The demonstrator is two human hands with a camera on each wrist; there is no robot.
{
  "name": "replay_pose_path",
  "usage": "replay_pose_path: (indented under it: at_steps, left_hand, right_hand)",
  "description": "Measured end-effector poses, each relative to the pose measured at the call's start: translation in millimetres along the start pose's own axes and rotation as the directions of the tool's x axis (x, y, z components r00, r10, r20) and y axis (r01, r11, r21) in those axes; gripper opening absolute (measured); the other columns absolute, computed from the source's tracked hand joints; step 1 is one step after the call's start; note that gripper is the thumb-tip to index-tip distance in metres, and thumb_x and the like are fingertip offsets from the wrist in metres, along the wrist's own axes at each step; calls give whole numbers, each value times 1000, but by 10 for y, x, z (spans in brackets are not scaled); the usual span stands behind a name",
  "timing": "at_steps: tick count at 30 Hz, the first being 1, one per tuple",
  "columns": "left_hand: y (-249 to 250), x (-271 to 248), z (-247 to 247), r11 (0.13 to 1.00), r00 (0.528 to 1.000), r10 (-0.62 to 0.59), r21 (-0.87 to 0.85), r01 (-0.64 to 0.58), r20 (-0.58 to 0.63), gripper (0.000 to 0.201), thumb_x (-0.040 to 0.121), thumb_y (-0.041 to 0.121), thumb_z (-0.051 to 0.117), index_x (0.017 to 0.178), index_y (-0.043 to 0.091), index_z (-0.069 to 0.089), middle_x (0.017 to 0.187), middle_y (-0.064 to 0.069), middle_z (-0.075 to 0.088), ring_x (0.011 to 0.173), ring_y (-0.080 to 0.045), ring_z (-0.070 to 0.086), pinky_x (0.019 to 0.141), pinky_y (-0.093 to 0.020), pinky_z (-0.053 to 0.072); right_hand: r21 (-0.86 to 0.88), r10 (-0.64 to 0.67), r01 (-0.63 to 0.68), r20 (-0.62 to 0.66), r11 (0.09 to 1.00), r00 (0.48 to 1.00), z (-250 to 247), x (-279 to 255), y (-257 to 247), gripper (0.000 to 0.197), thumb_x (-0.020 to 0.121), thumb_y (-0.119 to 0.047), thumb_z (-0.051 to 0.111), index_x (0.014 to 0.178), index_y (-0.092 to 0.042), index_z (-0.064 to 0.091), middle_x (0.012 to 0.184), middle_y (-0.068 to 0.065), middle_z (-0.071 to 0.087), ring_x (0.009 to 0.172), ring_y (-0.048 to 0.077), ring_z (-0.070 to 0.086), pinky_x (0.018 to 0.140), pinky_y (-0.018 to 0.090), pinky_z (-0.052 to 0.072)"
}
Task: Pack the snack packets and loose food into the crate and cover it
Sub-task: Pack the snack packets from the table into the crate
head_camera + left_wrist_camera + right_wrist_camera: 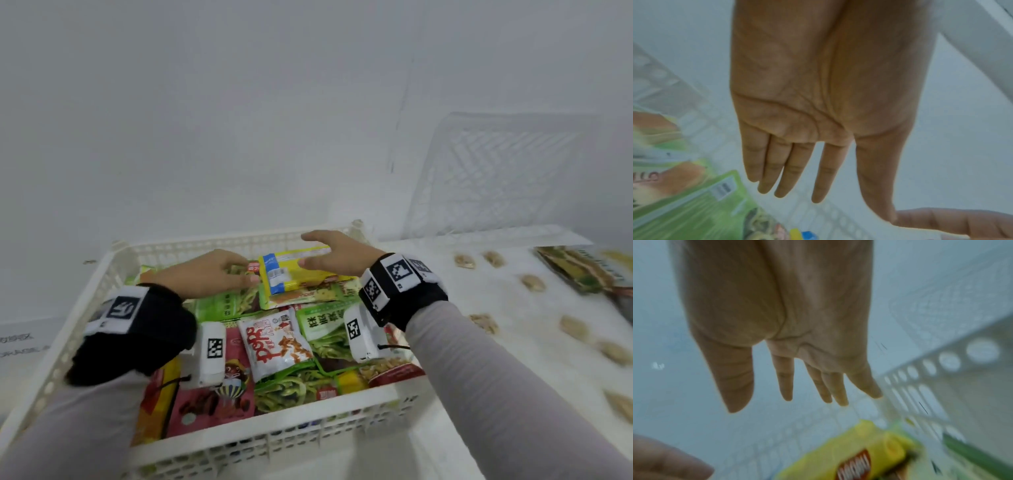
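One crate (239,442); two hands; roughly nine loose snacks (532,283).

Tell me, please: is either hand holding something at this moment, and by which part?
Nothing is held. The left hand and the right hand both show straight fingers, above the yellow packet lying in the crate.

White crate (239,442) of round-holed walls; yellow packet (291,274) with blue end; green packets (325,329); black-and-white checkered wrist tags (399,270).

Soft, even, cool light in my head view, no hard shadows or glare, wide-angle bending at the edges, my wrist views dimmer and bluish, the yellow packet (863,456) smeared with motion blur
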State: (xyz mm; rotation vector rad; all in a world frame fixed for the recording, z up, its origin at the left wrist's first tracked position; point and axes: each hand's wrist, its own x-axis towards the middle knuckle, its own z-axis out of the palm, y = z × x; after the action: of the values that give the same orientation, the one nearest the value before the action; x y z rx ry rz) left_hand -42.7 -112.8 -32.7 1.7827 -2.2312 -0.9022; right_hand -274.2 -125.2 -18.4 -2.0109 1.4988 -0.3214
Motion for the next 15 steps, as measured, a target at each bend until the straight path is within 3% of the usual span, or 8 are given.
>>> replay_pose_path:
  at_steps: [4,6,8,10,12,15]
  left_hand:
    - [236,-52,-73,984,983,71,-148,-96,-166,49,81,34,65,126,18,54,124,-11,59,106,-17,58,87,-29,44]
    - [480,-99,-106,957,957,141,-212,-197,-255,48,72,40,67,117,25,59,107,-1,67,92,-8,62,75,-23,44]
    - [772,-146,-117,921,917,204,-250,-298,-344,39,66,46,64,102,34,64,94,10,69,87,-4,63,73,-21,44]
    - [1057,-211,-90,880,884,235,-298,-371,-404,27,66,48,68,92,40,66,91,10,70,87,-11,65,80,-28,48]
    - [1374,-264,21,842,858,253,-335,-423,-447,28,67,53,75,92,43,68,89,7,72,92,-22,67,89,-42,49]
    - [1845,-337,282,784,828,268,-388,-484,-492,33,64,56,68,95,44,68,92,9,73,95,-23,67,90,-42,51]
  right_hand:
    - [101,-74,78,-39,992,996,-331,-346,-6,48,91,-30,59,136,-16,46,139,3,47,133,16,39,104,28,36]
    - [117,-110,116,-57,986,992,-503,-573,-5,46,92,-30,59,134,-17,48,130,3,53,126,13,46,93,21,40]
    - [134,-132,140,-72,981,989,-666,-817,32,45,92,-31,58,134,-19,48,121,3,55,112,7,52,80,9,41]
    - [126,-141,151,-84,980,986,-803,-1047,95,45,92,-34,57,135,-23,48,122,3,57,101,3,54,74,3,39]
    - [106,-138,149,-107,983,985,-947,-1296,249,45,92,-37,56,135,-26,47,124,1,58,100,2,54,78,7,40]
    - [54,-127,135,-137,989,982,-1150,-1648,575,47,91,-41,55,135,-29,46,126,0,58,108,6,57,93,21,42]
